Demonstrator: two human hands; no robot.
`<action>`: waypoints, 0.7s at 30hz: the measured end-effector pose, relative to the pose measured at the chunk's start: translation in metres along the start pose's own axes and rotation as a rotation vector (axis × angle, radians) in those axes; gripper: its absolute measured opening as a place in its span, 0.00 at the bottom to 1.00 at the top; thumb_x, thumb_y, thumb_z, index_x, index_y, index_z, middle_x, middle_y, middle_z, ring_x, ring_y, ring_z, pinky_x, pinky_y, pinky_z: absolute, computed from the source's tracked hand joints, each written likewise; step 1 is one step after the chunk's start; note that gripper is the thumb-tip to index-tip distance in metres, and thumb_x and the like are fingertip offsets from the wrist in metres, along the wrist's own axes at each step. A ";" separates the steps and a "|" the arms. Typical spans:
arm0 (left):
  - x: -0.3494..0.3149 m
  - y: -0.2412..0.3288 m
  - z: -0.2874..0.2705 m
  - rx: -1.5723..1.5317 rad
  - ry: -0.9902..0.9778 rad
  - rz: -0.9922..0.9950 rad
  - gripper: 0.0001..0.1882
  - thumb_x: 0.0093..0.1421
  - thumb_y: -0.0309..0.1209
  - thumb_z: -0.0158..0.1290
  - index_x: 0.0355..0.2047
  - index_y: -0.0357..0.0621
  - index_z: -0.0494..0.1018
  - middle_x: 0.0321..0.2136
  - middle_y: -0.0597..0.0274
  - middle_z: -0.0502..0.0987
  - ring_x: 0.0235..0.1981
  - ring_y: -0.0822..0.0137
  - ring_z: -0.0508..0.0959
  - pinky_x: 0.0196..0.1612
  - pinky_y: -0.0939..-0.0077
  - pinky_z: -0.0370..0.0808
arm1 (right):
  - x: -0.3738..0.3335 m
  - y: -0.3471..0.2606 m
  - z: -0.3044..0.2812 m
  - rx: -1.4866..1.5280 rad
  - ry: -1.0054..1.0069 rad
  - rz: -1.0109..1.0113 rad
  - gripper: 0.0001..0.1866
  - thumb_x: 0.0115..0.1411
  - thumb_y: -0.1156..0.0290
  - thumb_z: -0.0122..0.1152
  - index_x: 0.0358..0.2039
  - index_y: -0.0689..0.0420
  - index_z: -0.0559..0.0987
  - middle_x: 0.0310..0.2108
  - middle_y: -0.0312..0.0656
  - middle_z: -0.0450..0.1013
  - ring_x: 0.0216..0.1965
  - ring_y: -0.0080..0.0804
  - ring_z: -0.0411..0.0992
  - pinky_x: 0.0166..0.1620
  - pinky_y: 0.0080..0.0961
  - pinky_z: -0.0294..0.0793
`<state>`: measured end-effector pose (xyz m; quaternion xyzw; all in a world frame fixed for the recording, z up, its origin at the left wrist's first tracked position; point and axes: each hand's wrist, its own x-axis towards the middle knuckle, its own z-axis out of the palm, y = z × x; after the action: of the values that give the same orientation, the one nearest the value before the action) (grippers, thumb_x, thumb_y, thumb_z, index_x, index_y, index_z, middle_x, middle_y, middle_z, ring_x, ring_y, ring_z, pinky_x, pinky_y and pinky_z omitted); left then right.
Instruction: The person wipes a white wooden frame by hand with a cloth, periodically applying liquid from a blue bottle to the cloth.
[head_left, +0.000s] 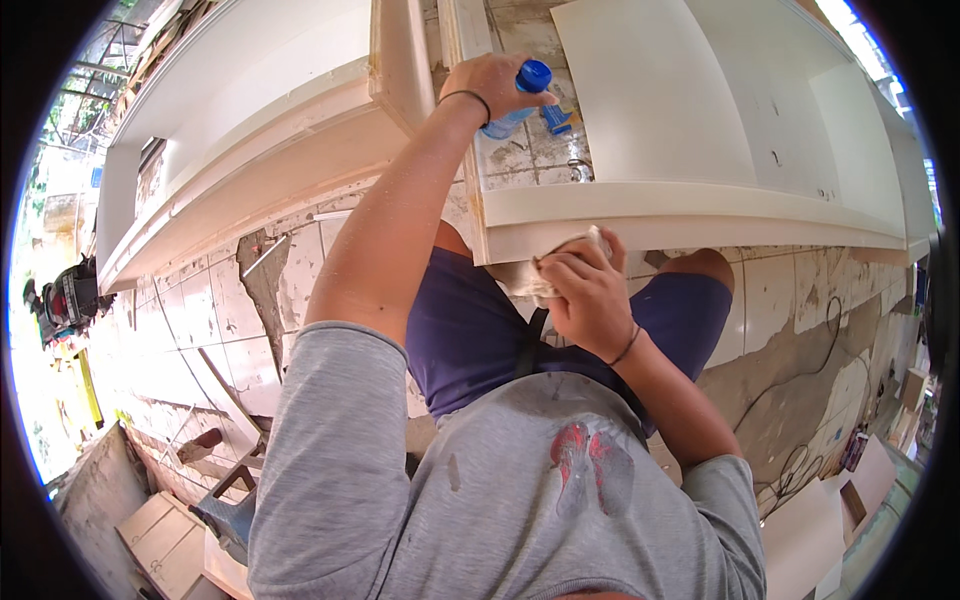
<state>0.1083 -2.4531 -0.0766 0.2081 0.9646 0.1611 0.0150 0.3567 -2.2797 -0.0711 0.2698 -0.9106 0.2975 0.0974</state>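
Observation:
My left hand [487,82] reaches out over the white cabinet frame, its fingers wrapped round a clear plastic bottle [508,125] with a blue cap [534,75]. Beside the bottle, a small blue object [557,120] lies on the dirty tiles inside the frame; its kind is unclear. Closer to my body, my right hand [588,300] is closed on a crumpled, dirty whitish rag [523,279]. This hand is just in front of the frame's near rail [690,233], above the gap between my knees. My fingers partly cover both the bottle and the rag.
A second pale cabinet body [240,130] stands at the left. White panels [650,95] fill the right frame. Broken floor tiles [215,305], a cable [790,385], boards [815,535] and a dark bag [72,300] lie around me.

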 end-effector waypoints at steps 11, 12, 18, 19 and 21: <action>0.006 -0.004 0.003 -0.008 0.048 0.055 0.34 0.46 0.67 0.58 0.44 0.56 0.75 0.33 0.55 0.82 0.38 0.53 0.81 0.41 0.58 0.76 | 0.025 -0.025 0.039 -0.018 0.049 0.027 0.11 0.49 0.72 0.59 0.35 0.50 0.76 0.47 0.29 0.72 0.53 0.25 0.67 0.60 0.49 0.52; 0.008 -0.002 0.005 -0.028 0.079 0.065 0.34 0.46 0.66 0.58 0.43 0.56 0.75 0.32 0.55 0.82 0.37 0.53 0.81 0.41 0.58 0.76 | 0.026 -0.021 0.037 -0.044 0.045 0.050 0.11 0.49 0.72 0.59 0.35 0.50 0.76 0.47 0.29 0.72 0.53 0.25 0.67 0.60 0.49 0.52; 0.008 -0.001 0.011 -0.015 0.046 0.054 0.34 0.47 0.65 0.59 0.43 0.53 0.75 0.30 0.58 0.82 0.35 0.54 0.82 0.40 0.60 0.77 | 0.009 -0.009 0.033 -0.047 0.066 0.022 0.14 0.51 0.69 0.60 0.41 0.47 0.76 0.47 0.27 0.71 0.56 0.25 0.65 0.63 0.50 0.50; 0.007 -0.004 0.011 -0.032 0.057 0.059 0.34 0.47 0.65 0.59 0.43 0.51 0.75 0.30 0.59 0.82 0.34 0.55 0.82 0.39 0.61 0.77 | 0.003 -0.002 0.024 -0.086 0.042 0.034 0.17 0.51 0.68 0.61 0.44 0.46 0.76 0.49 0.29 0.71 0.57 0.26 0.65 0.64 0.52 0.49; 0.007 -0.005 0.010 -0.019 0.061 0.052 0.34 0.48 0.64 0.60 0.43 0.51 0.75 0.30 0.59 0.82 0.34 0.55 0.82 0.40 0.61 0.77 | -0.010 0.015 -0.006 -0.198 -0.025 0.155 0.20 0.49 0.66 0.63 0.45 0.46 0.76 0.50 0.32 0.71 0.58 0.28 0.65 0.65 0.54 0.48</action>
<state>0.1008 -2.4512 -0.0873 0.2281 0.9573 0.1771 -0.0166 0.3568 -2.2616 -0.0765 0.1916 -0.9547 0.2096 0.0887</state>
